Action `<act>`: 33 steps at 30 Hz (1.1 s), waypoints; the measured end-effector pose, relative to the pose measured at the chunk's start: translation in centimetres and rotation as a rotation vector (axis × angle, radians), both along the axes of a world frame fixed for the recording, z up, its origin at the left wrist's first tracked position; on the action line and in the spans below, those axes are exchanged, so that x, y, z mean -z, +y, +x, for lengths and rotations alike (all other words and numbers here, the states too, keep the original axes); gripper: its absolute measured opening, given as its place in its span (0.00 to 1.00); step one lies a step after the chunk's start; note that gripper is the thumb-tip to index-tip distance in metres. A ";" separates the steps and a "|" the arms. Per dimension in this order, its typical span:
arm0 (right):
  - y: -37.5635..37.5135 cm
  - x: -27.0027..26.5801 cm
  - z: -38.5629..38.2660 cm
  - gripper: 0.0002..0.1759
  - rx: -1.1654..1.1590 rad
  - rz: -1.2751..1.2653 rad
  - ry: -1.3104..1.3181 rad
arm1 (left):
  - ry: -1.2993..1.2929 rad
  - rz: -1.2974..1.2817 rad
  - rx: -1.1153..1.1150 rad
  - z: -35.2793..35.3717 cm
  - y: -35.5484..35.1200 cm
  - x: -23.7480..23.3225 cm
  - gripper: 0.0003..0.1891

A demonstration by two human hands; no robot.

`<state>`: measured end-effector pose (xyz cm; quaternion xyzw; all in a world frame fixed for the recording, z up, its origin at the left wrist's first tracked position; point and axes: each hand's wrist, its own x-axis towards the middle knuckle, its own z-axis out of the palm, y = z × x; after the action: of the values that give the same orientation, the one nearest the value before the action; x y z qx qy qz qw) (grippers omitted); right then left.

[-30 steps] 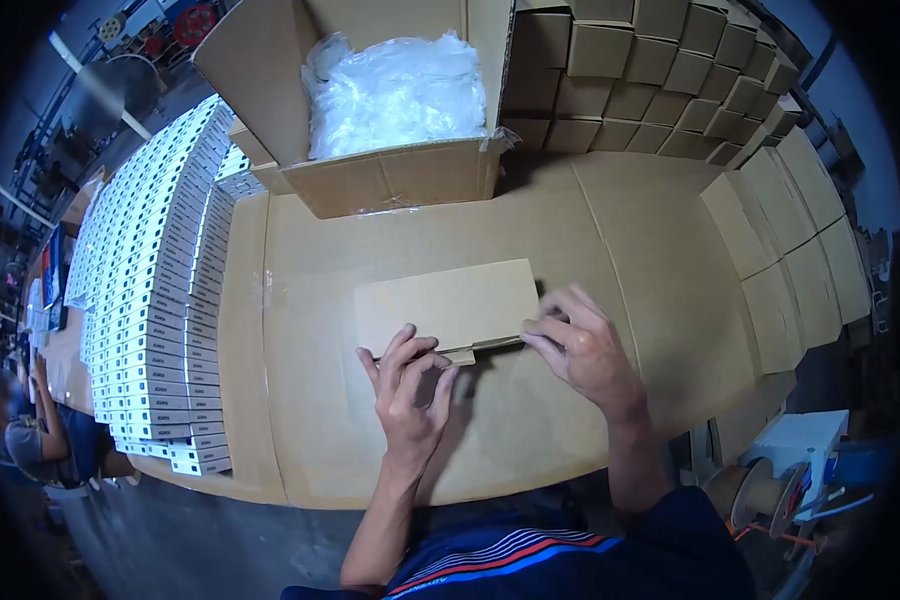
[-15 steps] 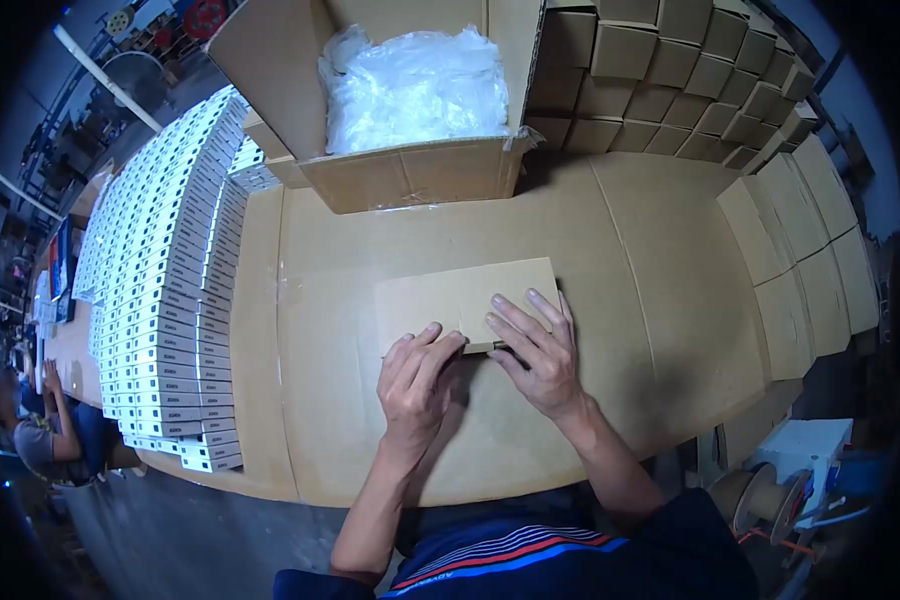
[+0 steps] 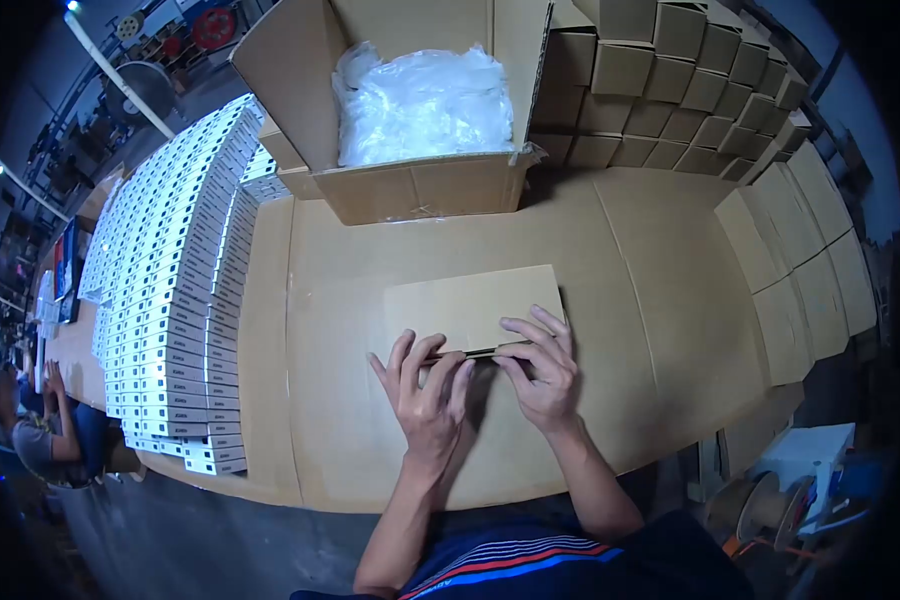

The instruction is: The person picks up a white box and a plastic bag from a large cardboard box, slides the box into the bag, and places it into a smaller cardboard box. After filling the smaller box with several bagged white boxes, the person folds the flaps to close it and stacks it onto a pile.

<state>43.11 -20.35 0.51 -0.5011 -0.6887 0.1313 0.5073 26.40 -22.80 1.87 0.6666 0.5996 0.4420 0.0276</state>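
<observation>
A brown cardboard box (image 3: 470, 300) lies before me on the cardboard-covered table, its plain top facing up. Both hands are at its near edge, where a thin dark gap shows between the layers. My left hand (image 3: 425, 395) has its thumb and index finger closed on that edge, the other fingers raised and spread. My right hand (image 3: 545, 375) pinches the edge a little further right, with its upper fingers resting on the top face. The inside of the box is hidden.
Behind stands a large open carton (image 3: 420, 190) filled with clear plastic bags (image 3: 425, 105). Tall stacks of white boxes (image 3: 185, 300) line the left. Brown boxes (image 3: 660, 80) are piled at the back right, more brown boxes (image 3: 805, 260) at the right edge. A seated person (image 3: 50, 430) is far left.
My left hand's fingers have lifted and spread, while its thumb and index stay at the near edge. My right hand's fingers have bent more, and the gap along the edge shows more clearly.
</observation>
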 end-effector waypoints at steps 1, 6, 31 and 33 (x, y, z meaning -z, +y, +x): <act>0.0 -0.5 -0.3 0.08 0.012 -0.025 0.004 | -0.025 -0.008 -0.012 0.2 0.2 0.1 0.07; -0.4 -1.9 -0.7 0.04 0.028 -0.100 -0.038 | -0.202 -0.007 0.021 0.5 0.5 0.4 0.05; 0.8 -1.8 1.1 0.20 0.017 -0.007 -0.219 | 0.052 -0.043 0.164 -2.0 2.1 -1.2 0.19; 1.5 -1.8 1.6 0.18 -0.031 0.035 -0.263 | 0.050 -0.009 0.210 -2.4 3.1 -1.5 0.20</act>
<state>44.69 -18.84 2.34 -0.4942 -0.7591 0.0601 0.4194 23.96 -19.70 3.37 0.7364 0.5291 0.4171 0.0618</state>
